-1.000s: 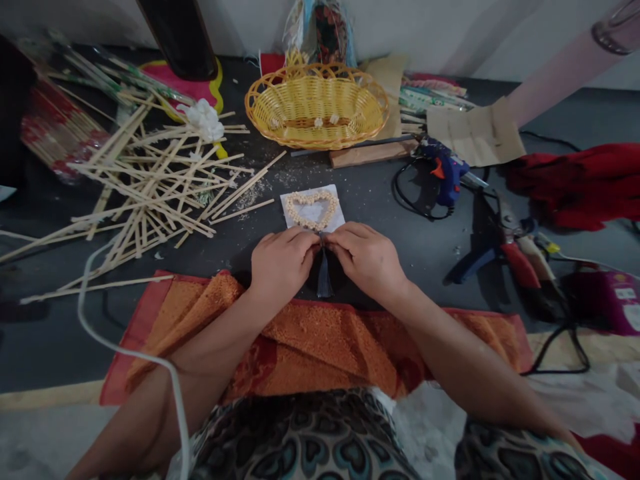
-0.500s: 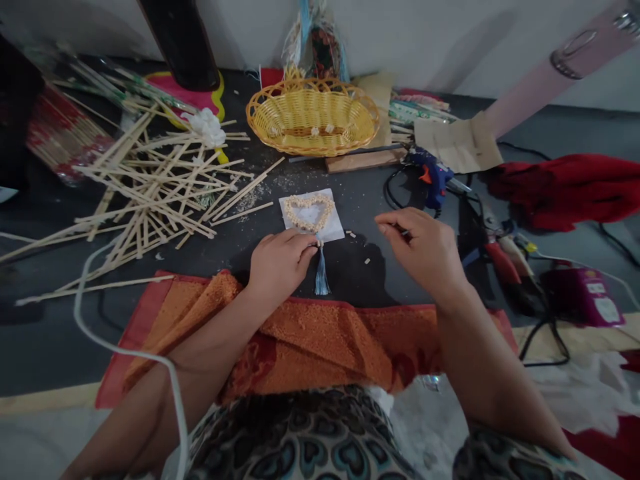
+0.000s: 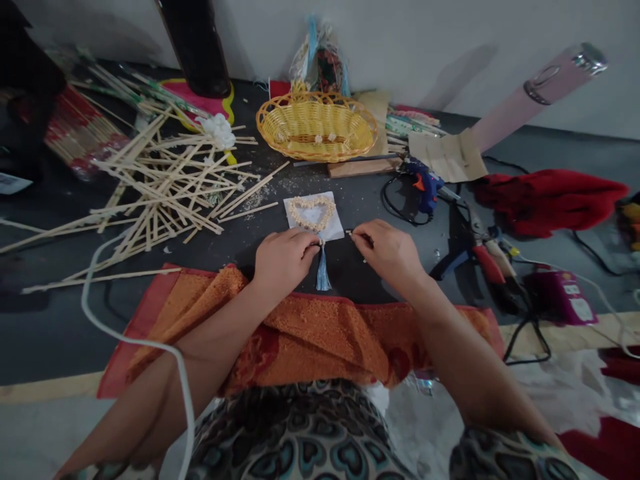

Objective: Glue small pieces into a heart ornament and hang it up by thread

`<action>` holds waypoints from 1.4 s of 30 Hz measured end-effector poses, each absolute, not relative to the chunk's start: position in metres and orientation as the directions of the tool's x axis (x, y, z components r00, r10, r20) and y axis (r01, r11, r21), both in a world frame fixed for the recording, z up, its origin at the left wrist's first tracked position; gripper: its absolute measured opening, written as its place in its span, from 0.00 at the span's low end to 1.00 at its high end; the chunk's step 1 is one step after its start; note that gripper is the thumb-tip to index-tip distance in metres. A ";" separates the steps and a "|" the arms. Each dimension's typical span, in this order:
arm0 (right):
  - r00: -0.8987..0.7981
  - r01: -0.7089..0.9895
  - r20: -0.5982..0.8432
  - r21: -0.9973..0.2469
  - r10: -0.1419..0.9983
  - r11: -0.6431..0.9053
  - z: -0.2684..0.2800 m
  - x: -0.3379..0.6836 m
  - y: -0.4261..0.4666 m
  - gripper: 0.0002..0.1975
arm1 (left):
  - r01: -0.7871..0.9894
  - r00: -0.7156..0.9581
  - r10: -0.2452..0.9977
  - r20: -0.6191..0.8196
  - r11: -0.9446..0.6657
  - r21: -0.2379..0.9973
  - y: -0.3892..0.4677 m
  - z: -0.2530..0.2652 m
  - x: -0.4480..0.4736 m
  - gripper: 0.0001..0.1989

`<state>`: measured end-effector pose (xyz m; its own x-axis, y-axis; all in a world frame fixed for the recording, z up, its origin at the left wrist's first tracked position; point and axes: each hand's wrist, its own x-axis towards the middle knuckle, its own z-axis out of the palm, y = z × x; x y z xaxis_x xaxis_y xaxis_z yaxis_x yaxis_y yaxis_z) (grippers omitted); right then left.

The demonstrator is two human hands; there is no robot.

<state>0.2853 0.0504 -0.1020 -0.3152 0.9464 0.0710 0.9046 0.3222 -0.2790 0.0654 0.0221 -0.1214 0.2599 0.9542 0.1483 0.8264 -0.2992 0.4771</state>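
A heart-shaped outline made of small pale wooden pieces (image 3: 327,220) lies on a white paper square (image 3: 295,225). From its lower point hangs a blue tassel (image 3: 323,270). My left hand (image 3: 285,260) rests just left of the tassel, thumb and finger pinched at its top, where the cord meets the heart. My right hand (image 3: 390,253) is at the right of the paper, fingertips pinched together beside tiny pale wooden bits (image 3: 349,232) on the dark table. Whether a bit sits between those fingertips cannot be made out.
Loose wooden sticks (image 3: 155,180) are heaped at left. A yellow woven basket (image 3: 317,147) stands behind the paper. To the right lie a blue glue gun (image 3: 425,187), pliers (image 3: 487,257) and a red cloth (image 3: 555,200). An orange towel (image 3: 320,340) covers the front edge; a white cable (image 3: 125,339) crosses at left.
My right hand has moved left and down to the small wooden bits near the paper. My left hand keeps its pinch at the tassel's top. The camera view has shifted slightly.
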 end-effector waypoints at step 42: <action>-0.490 0.673 0.166 -0.552 0.856 0.493 -0.107 0.245 0.044 0.09 | 0.867 0.255 0.955 0.153 -0.296 0.402 0.022 -0.124 0.068 0.12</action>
<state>0.2453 0.0435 -0.1072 -0.4901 0.8557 0.1662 0.6730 0.4927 -0.5516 0.0683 0.0216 -0.1235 0.2551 0.9547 0.1530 0.8667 -0.2959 0.4016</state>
